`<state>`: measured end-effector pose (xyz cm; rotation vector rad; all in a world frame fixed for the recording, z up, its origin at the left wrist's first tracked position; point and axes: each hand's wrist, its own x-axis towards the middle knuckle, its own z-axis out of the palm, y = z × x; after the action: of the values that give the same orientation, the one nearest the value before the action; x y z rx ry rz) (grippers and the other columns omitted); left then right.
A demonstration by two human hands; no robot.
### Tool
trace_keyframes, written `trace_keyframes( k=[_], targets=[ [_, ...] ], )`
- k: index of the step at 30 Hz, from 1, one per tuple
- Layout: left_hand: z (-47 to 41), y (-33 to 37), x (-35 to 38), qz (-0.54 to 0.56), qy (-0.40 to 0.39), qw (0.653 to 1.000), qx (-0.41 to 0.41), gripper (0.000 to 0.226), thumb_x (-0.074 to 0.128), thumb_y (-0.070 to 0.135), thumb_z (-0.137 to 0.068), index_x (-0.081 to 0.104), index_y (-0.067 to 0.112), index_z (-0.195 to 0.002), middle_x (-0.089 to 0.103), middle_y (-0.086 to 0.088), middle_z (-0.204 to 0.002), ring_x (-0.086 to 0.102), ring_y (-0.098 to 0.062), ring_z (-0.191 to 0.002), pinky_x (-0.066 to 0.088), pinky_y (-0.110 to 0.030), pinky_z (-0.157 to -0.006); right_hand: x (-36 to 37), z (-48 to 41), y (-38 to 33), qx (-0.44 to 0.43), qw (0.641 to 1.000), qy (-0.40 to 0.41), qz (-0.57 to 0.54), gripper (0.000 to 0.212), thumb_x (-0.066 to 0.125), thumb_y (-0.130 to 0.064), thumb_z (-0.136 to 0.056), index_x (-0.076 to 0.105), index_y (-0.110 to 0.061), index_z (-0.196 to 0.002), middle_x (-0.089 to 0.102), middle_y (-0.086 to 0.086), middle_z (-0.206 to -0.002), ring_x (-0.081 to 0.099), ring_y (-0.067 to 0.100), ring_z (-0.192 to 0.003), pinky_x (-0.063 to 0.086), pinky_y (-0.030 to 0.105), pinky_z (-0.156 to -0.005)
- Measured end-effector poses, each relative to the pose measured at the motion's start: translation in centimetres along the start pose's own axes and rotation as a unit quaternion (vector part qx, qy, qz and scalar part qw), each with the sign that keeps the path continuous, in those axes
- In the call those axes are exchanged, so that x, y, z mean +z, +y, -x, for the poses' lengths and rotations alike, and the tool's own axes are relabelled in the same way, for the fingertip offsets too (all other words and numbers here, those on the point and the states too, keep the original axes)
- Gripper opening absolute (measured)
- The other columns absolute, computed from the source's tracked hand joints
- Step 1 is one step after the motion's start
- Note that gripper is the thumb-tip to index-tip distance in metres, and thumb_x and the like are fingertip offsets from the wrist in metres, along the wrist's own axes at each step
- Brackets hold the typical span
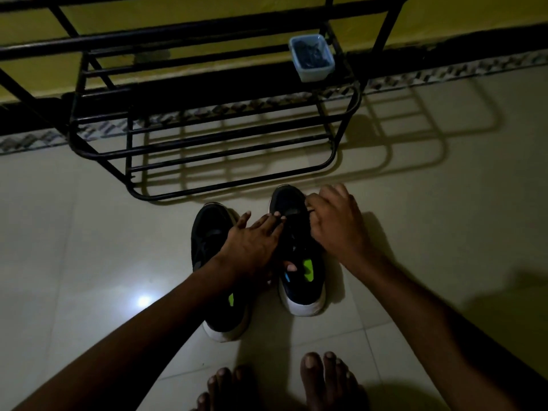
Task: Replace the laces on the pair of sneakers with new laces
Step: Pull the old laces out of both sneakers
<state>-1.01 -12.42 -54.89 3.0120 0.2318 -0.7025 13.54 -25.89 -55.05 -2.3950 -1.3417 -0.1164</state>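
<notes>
Two sneakers stand together on the floor, toes toward the rack. The left hand lays straight, slightly fanned fingers across one sneaker, likely steadying it, while the right hand, fingers curled, pinches what seems to be its dark lace near the toe. The other sneaker waits. No brand or writing is legible

the left forearm and the right forearm were bare up to the frame's edge. the left hand and the right hand were bare as well, the fingernails cut short. the left foot and the right foot were bare too, toenails short; dim light hid finer detail.
</notes>
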Motion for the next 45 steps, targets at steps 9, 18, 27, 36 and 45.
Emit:
trace_keyframes(
  k=[9, 18, 27, 36, 45],
  targets=[
    [0.1, -0.1, 0.1, 0.009, -0.007, 1.0, 0.0, 0.111, 0.028, 0.086, -0.084, 0.001, 0.012, -0.161, 0.0, -0.01, -0.17, 0.008, -0.023, -0.156, 0.006, -0.052, -0.125, -2.9, -1.3, 0.8, 0.24, 0.918, -0.18, -0.261, 0.014, 0.077, -0.034, -0.084, 0.074, -0.021, -0.079, 0.065, -0.015, -0.065, 0.061, 0.004, -0.063, 0.051, 0.03, -0.068],
    [0.1, -0.3, 0.4, 0.038, -0.016, 0.999, -0.006, 0.111, 0.031, 0.086, -0.083, -0.003, 0.016, -0.162, -0.002, -0.007, -0.17, 0.006, -0.022, -0.157, 0.008, -0.051, -0.125, -4.7, -1.7, 1.0, 0.265, 0.842, -0.109, -0.456, 0.026, 0.066, 0.003, -0.086, 0.065, -0.006, -0.061, 0.062, 0.012, -0.075, 0.061, 0.021, -0.073, 0.048, 0.03, -0.074],
    [0.0, -0.2, 0.1, 0.07, -0.02, 0.997, -0.002, 0.113, 0.036, 0.085, -0.082, -0.005, 0.017, -0.162, -0.006, -0.006, -0.17, 0.002, -0.02, -0.157, 0.009, -0.049, -0.126, -3.3, -0.4, 0.9, 0.345, 0.889, 0.072, -0.292, 0.032, 0.054, -0.019, -0.079, 0.038, -0.002, -0.056, 0.049, 0.016, -0.052, 0.059, 0.032, -0.054, 0.047, 0.043, -0.054],
    [0.4, -0.5, -0.1, 0.16, 0.112, 0.98, -0.022, 0.072, 0.048, 0.072, -0.091, 0.04, 0.027, -0.147, 0.04, 0.002, -0.152, 0.056, -0.027, -0.125, 0.056, -0.044, -0.085, -2.6, 2.4, 2.3, 0.348, 0.931, -0.096, -0.055, 0.03, 0.067, -0.021, -0.079, 0.055, -0.013, -0.105, 0.053, 0.014, -0.116, 0.053, 0.037, -0.107, 0.05, 0.05, -0.09],
    [-2.6, 1.3, 1.5, 0.346, 0.171, 0.916, -0.109, 0.02, 0.065, 0.026, -0.094, 0.063, 0.008, -0.102, 0.051, -0.005, -0.099, 0.051, -0.021, -0.087, 0.04, -0.029, -0.074, 0.3, 6.0, -3.7, 0.194, 0.957, -0.093, -0.192, 0.047, 0.065, -0.019, -0.077, 0.065, -0.01, -0.124, 0.06, 0.004, -0.127, 0.059, 0.023, -0.116, 0.049, 0.042, -0.103]
  ],
)
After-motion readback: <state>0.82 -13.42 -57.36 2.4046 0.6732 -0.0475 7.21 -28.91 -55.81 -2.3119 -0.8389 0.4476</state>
